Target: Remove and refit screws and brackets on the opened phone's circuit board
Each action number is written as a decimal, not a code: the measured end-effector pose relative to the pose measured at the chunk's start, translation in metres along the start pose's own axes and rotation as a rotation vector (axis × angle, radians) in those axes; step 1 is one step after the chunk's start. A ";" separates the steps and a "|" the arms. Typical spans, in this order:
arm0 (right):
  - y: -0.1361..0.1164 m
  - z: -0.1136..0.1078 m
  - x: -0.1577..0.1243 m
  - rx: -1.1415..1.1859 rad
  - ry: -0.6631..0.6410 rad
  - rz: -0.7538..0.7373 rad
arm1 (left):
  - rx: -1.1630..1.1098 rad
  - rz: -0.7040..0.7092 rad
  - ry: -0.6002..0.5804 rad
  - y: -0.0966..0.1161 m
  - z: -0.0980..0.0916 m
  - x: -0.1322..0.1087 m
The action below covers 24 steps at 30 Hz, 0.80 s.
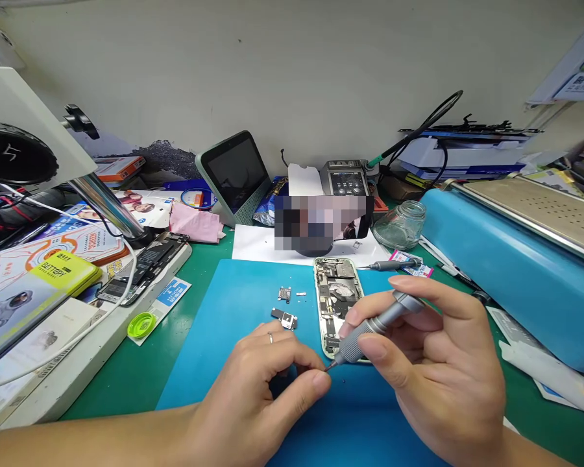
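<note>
A grey precision screwdriver (370, 331) is gripped between the fingers and thumb of my right hand (448, 363), its shaft slanting down to the left. My left hand (267, 383) is closed in a pinch right at the screwdriver's tip; whatever lies between thumb and forefinger is too small to make out. Just behind both hands lies an opened smartphone (338, 295) with its inner parts bare, on a blue mat (209, 324). Left of the phone rest a small circuit part (285, 294), a metal bracket (287, 319) and a tiny silver piece (300, 294).
A second screwdriver (394, 264) lies behind the phone, near a glass jar (401, 224). A propped device with a screen (238, 175) stands at the back. A blue machine (506, 266) flanks the right side; boxes and a microscope stand (111, 201) crowd the left.
</note>
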State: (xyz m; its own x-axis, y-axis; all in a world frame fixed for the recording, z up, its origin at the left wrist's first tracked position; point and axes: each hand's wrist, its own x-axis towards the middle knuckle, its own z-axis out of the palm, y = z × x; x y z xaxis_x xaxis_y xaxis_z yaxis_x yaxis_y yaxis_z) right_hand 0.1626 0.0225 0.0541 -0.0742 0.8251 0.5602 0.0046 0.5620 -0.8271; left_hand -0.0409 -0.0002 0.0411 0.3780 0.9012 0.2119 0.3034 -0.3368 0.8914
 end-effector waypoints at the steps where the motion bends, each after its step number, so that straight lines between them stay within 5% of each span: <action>1: 0.000 0.000 0.000 -0.004 0.003 -0.003 | -0.001 -0.001 -0.001 0.000 0.000 0.000; 24: 0.002 0.002 0.004 -0.003 0.055 0.009 | -0.007 -0.073 0.004 0.003 0.001 -0.001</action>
State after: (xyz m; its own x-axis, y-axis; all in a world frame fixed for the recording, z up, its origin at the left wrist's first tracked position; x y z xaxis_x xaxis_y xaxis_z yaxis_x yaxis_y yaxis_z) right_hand 0.1606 0.0265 0.0547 -0.0195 0.8318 0.5547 0.0079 0.5549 -0.8319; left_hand -0.0397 -0.0024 0.0434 0.3517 0.9244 0.1478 0.3234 -0.2681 0.9075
